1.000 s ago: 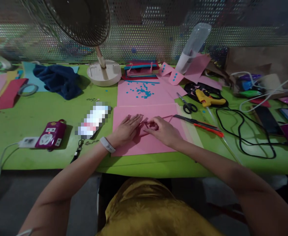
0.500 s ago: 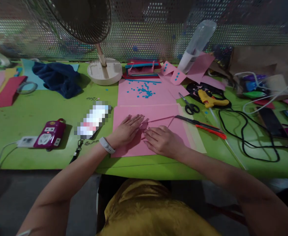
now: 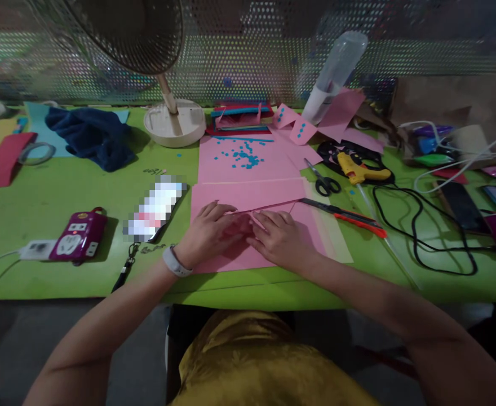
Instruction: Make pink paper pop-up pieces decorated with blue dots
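Observation:
Pink paper (image 3: pixel 252 190) lies in front of me, with a raised lower edge running slanted to the right. My left hand (image 3: pixel 208 231) has curled fingers at the left part of that edge and grips it. At the middle of the same edge, my right hand (image 3: pixel 277 237) holds the paper with bent fingers. Beneath both hands is a larger pink sheet (image 3: pixel 235 262), and pale yellow sheets (image 3: pixel 340 248) stick out on its right. The thumbs are partly hidden. A box cutter (image 3: pixel 343 217) with a red and black handle touches the papers' right side.
Scissors (image 3: pixel 326 185) and a yellow glue gun (image 3: pixel 362 169) lie to the right, near a black cord (image 3: pixel 417 248). Small blue pieces (image 3: pixel 248 159) are scattered on another pink sheet behind. A phone (image 3: pixel 157 211), purple power socket (image 3: pixel 79 237) and fan (image 3: pixel 174 124) stand left.
My left hand has gone from lying flat on the paper to curled fingers at its edge. The paper's edge has lifted a little. The view has shifted slightly.

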Tool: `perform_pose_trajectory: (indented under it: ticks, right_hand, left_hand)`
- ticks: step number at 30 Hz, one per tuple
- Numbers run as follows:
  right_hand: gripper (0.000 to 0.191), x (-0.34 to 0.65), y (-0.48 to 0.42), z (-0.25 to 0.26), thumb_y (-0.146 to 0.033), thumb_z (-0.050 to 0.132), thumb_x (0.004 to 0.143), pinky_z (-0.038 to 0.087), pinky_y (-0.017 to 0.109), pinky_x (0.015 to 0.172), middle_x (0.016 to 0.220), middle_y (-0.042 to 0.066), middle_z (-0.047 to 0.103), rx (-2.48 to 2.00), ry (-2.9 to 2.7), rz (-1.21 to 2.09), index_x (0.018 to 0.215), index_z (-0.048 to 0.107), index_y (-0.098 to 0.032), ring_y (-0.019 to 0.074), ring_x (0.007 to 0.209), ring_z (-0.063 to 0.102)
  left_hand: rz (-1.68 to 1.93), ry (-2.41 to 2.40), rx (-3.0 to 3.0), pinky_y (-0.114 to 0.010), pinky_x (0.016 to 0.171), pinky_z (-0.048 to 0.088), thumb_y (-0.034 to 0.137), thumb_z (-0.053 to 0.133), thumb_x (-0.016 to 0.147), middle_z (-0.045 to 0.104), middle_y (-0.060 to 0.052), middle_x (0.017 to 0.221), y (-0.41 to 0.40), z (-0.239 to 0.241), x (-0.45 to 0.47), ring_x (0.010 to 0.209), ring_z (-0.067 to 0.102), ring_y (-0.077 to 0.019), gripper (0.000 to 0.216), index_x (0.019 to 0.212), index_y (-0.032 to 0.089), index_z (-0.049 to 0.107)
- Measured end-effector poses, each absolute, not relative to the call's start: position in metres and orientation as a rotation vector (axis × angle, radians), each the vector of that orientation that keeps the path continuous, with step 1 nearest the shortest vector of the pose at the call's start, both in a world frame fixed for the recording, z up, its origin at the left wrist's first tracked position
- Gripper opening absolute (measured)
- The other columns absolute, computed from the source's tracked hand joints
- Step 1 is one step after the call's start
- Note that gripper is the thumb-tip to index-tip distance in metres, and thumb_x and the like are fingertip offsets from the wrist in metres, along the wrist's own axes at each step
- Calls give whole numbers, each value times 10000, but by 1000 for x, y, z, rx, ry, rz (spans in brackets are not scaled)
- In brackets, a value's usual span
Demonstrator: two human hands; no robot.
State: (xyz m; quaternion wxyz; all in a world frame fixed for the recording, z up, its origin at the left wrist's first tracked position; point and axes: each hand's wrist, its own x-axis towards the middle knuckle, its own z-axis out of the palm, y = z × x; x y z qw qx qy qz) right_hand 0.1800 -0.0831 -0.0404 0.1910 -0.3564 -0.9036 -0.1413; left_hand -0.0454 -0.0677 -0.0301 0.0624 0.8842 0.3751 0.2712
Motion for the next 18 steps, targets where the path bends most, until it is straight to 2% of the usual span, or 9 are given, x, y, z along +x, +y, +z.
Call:
perform_pose_trajectory:
  ticks: [3, 7, 12, 15, 18]
  right_hand:
    - [333, 181, -82, -41, -316, 488, 992, 391, 435, 884, 1194, 144, 703, -1037, -2545, -370, 1126, 702, -98, 283, 1060, 588]
    - [356, 183, -80, -39, -316, 478, 992, 424, 445, 860, 1199, 149, 699, -1085, -2561, -267, 1194, 676, -101, 287, 1025, 603]
    - [343, 188, -78, -33, -299, 485, 990, 456, 410, 872, 1171, 126, 712, -1086, -2550, -191, 1226, 661, -123, 262, 1007, 618]
    - [298, 190, -78, -33, -271, 502, 978, 463, 406, 869, 1127, 115, 720, -1048, -2563, -180, 1184, 680, -152, 254, 984, 622]
    - [253, 191, -77, -36, -249, 515, 967, 464, 404, 870, 1121, 112, 718, -1019, -2568, -196, 1118, 701, -170, 250, 983, 622]
  left_hand:
    - [828, 1102, 2656, -466, 1037, 487, 335, 557, 951, 688, -84, 1072, -67, -34, -43, 1030, 644, -216, 187, 1044, 205, 654]
    - [808, 1129, 2594, -405, 915, 562, 296, 507, 977, 711, -77, 960, -68, -35, -38, 959, 667, -203, 176, 1013, 190, 643]
    - [861, 1126, 2550, -461, 1037, 508, 266, 523, 963, 737, -61, 995, -67, -36, -37, 976, 684, -197, 169, 1067, 192, 632]
    - [868, 1068, 2554, -464, 1073, 483, 229, 526, 955, 738, -60, 1071, -66, -37, -38, 1020, 678, -192, 228, 1157, 183, 622]
    - [833, 1020, 2595, -491, 1099, 454, 229, 538, 958, 740, -46, 1051, -66, -38, -40, 1002, 677, -192, 217, 1125, 201, 673]
